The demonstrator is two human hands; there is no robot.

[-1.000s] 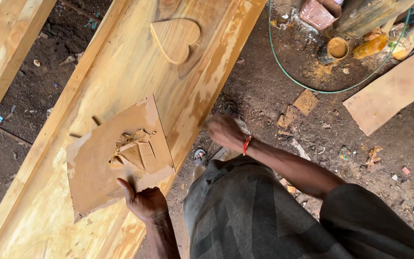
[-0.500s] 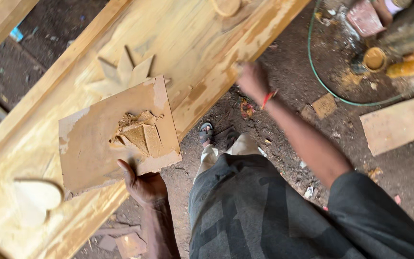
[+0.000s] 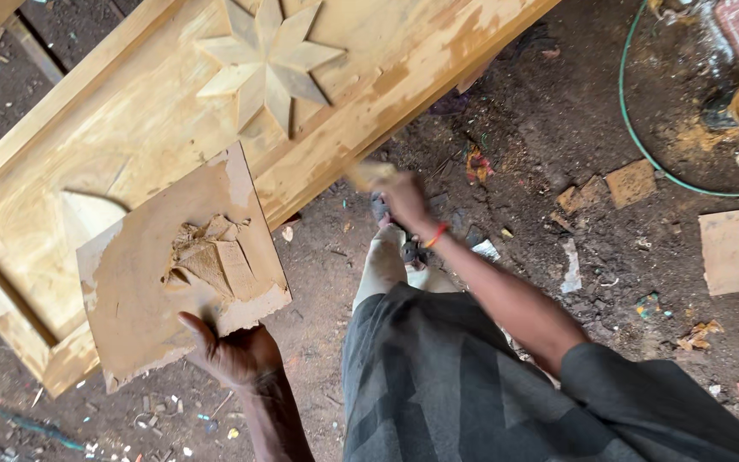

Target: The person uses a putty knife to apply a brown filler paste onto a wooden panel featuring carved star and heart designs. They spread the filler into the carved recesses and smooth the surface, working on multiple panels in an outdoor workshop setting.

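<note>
Left hand [image 3: 237,352] grips the board [image 3: 177,282] by its lower edge, thumb on top; the board, carrying putty [image 3: 207,261], rests tilted on the carved door [image 3: 138,128]. Right hand [image 3: 399,197] is blurred beside the door edge, fingers apparently closed on a pale tool [image 3: 369,174]. Risk: held at one edge only, the board may tip and shed putty.

My left hand [image 3: 237,355] under flat board [image 3: 143,282]: thin, matt, rough torn edges, smeared tan. Filler paste [image 3: 207,257] on it: thick, lumpy, dull. Door [image 3: 130,128]: pale bare wood, matt, blotchy with dried filler patches; carved star [image 3: 267,56] smooth-faced. My right hand [image 3: 399,197] blurred, tool material unclear. Floor [image 3: 540,145]: dark rough dirt. Shorts [image 3: 438,376]: grey cloth.
</note>
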